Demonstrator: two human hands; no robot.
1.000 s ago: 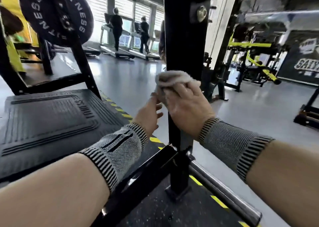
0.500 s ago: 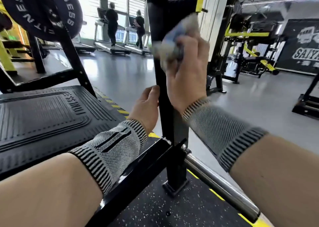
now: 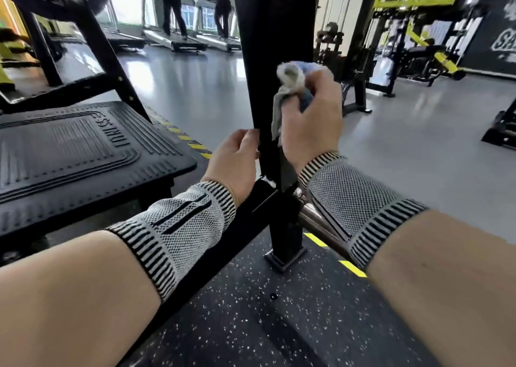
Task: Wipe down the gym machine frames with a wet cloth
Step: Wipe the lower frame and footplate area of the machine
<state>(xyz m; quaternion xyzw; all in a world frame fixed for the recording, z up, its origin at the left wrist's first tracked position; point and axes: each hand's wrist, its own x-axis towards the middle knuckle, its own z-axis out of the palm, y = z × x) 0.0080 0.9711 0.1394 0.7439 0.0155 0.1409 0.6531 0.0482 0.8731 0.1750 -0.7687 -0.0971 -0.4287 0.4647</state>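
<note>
The black upright post (image 3: 272,59) of the machine frame stands vertical in front of me, its foot bolted to the speckled rubber floor (image 3: 251,311). My right hand (image 3: 312,118) is curled around the bunched grey-and-blue cloth (image 3: 290,79), holding it against the post's right face, a loose corner hanging down. My left hand (image 3: 237,160) has its fingers bent, fingertips touching the post's left edge lower down. A chrome bar (image 3: 315,223) runs off to the right behind my wrist sleeve. A ribbed black platform (image 3: 83,149) sits to my left.
</note>
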